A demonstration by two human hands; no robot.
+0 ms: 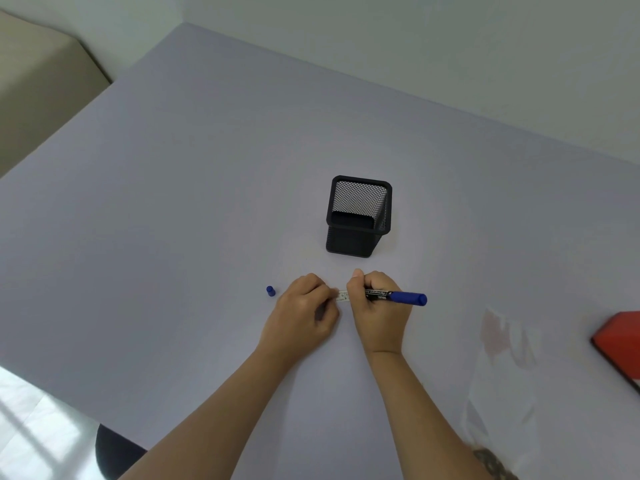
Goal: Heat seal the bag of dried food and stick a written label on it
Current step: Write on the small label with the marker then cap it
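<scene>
A small white label (343, 296) lies on the lilac table (194, 188), between my two hands. My left hand (304, 313) pinches its left end with curled fingers. My right hand (377, 306) grips a black and blue marker (398, 296) that points left, its tip at the label's right end and hidden by my fingers. The marker's blue cap (270, 291) stands on the table just left of my left hand. A clear plastic bag (502, 368) with faint pale contents lies flat at the right, beside my right forearm.
A black mesh pen holder (360, 216) stands empty just beyond my hands. A red box-like device (620, 341) sits at the right edge, past the bag. A dark round seat (114, 455) shows below the table's near-left edge.
</scene>
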